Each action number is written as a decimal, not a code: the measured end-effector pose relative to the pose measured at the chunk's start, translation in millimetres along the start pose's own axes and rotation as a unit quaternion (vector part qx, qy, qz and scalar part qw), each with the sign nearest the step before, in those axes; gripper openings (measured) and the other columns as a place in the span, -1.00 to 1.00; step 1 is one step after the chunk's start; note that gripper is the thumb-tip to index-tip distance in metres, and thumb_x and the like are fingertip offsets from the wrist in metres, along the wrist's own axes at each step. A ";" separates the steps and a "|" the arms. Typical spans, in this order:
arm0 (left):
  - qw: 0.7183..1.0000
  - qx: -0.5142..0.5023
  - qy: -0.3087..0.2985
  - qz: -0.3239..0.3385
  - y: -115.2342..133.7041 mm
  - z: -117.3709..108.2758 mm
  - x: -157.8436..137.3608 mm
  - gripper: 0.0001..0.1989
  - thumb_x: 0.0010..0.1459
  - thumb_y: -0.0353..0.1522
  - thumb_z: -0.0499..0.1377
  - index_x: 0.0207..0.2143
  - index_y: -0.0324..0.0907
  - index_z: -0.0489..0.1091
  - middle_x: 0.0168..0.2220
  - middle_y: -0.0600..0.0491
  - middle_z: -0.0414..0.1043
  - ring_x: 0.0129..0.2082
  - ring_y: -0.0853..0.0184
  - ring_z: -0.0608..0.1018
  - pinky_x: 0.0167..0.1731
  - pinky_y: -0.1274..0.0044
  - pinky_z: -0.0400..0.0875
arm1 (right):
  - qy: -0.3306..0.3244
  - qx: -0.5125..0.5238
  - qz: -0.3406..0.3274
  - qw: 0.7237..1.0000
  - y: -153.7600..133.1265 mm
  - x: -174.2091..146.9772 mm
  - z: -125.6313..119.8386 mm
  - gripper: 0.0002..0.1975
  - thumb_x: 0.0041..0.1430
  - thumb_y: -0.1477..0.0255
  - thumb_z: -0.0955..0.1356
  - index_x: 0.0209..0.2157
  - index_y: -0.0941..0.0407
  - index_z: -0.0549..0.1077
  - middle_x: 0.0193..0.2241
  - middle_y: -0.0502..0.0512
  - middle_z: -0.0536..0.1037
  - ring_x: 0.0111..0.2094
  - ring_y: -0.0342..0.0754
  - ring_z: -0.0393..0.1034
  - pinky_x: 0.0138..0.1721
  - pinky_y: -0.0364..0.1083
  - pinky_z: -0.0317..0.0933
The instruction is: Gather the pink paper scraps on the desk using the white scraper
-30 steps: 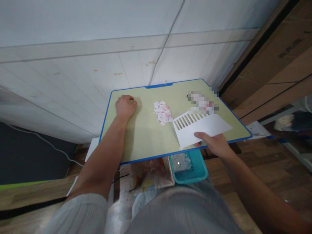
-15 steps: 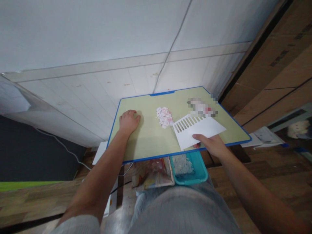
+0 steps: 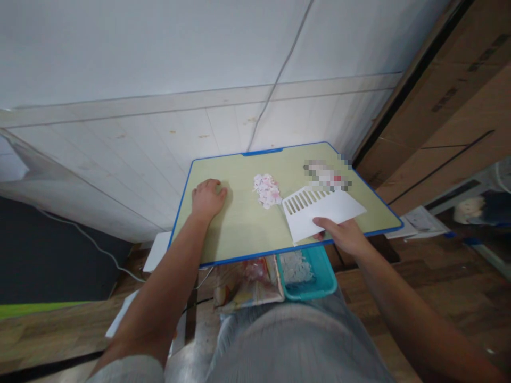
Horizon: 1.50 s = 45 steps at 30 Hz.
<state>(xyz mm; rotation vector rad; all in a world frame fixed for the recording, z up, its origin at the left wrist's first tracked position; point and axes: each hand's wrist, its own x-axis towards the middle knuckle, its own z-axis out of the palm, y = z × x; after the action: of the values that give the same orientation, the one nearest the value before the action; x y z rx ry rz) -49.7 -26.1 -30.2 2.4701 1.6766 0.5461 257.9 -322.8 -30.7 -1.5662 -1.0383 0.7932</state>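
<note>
My right hand (image 3: 348, 234) grips the near edge of a white slotted sheet (image 3: 315, 217), thumb on top and fingers under it. A row of narrow slots runs along the sheet's far left side, and its left corner reaches the edge of a pile of small white and pinkish pieces (image 3: 266, 190). My left hand (image 3: 208, 200) rests palm down on the left of the pale yellow board (image 3: 239, 229), thumb apart and fingers loosely bent, apart from the pile. Nothing shows in it. The underside of the sheet is hidden.
A pixelated patch (image 3: 327, 174) covers something at the board's far right. Below the near edge stand a teal bin (image 3: 329, 274) holding pale strips and a bag (image 3: 259, 290) beside it. The wall (image 3: 223, 127) is behind; cardboard (image 3: 435, 122) stands on the right.
The whole view shifts slightly, so the board appears a little further left. Both hands, the sheet and the pile keep about the same places on the board.
</note>
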 end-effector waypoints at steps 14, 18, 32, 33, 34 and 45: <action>1.000 -0.009 0.006 0.001 -3.6 -0.3 3.0 -0.57 0.54 -0.20 0.25 0.28 -0.15 0.73 0.45 -0.28 0.73 0.52 -0.17 0.66 0.61 0.07 0.49 | -0.034 0.012 0.026 0.999 -8.0 1.2 -7.7 -0.69 0.11 0.09 0.63 -0.45 -0.05 0.57 -0.61 0.09 0.63 -0.54 0.14 0.55 -0.43 0.08 0.57; 1.000 -0.012 0.015 0.003 -6.5 2.2 5.1 -0.58 0.51 -0.22 0.26 0.24 -0.17 0.75 0.42 -0.30 0.75 0.49 -0.19 0.68 0.59 0.05 0.52 | -0.016 0.006 0.016 1.000 -8.6 1.2 -7.9 -0.66 0.12 0.07 0.62 -0.49 -0.05 0.56 -0.63 0.09 0.61 -0.53 0.15 0.57 -0.37 0.11 0.60; 0.999 -0.021 0.029 -0.014 -6.5 1.5 8.1 -0.60 0.51 -0.25 0.25 0.19 -0.14 0.82 0.34 -0.26 0.81 0.42 -0.19 0.74 0.53 0.07 0.60 | 0.088 0.020 -0.034 0.995 2.4 37.3 43.2 -0.45 0.30 -0.22 0.59 -0.26 0.00 0.61 -0.42 0.20 0.77 -0.51 0.10 0.58 -0.35 0.10 0.59; 0.999 -0.021 0.026 -0.014 -6.5 0.7 7.8 -0.60 0.51 -0.26 0.25 0.19 -0.15 0.82 0.34 -0.27 0.80 0.42 -0.19 0.74 0.53 0.07 0.60 | 0.076 0.019 -0.048 0.996 -0.9 42.0 51.9 -0.44 0.30 -0.23 0.57 -0.27 0.00 0.60 -0.42 0.19 0.77 -0.50 0.09 0.59 -0.30 0.10 0.61; 0.999 -0.021 0.023 -0.014 -6.5 0.1 7.4 -0.60 0.52 -0.26 0.25 0.20 -0.16 0.82 0.35 -0.28 0.80 0.42 -0.19 0.74 0.54 0.07 0.60 | 0.064 0.015 -0.061 0.996 -4.1 46.3 59.2 -0.44 0.32 -0.23 0.56 -0.29 -0.01 0.60 -0.42 0.18 0.76 -0.48 0.09 0.61 -0.24 0.11 0.64; 0.999 -0.041 0.025 -0.015 -7.9 1.6 10.7 -0.61 0.52 -0.27 0.25 0.18 -0.15 0.82 0.32 -0.27 0.80 0.42 -0.19 0.73 0.53 0.06 0.60 | 0.086 0.018 -0.041 0.995 -8.5 45.4 40.8 -0.59 0.24 -0.02 0.60 -0.37 0.01 0.61 -0.50 0.17 0.72 -0.55 0.08 0.54 -0.42 0.08 0.56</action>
<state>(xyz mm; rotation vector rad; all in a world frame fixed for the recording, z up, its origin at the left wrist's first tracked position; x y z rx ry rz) -52.6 -13.1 -31.4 2.3893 1.6720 0.6634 238.2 -264.4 -31.0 -1.5226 -0.9517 0.6053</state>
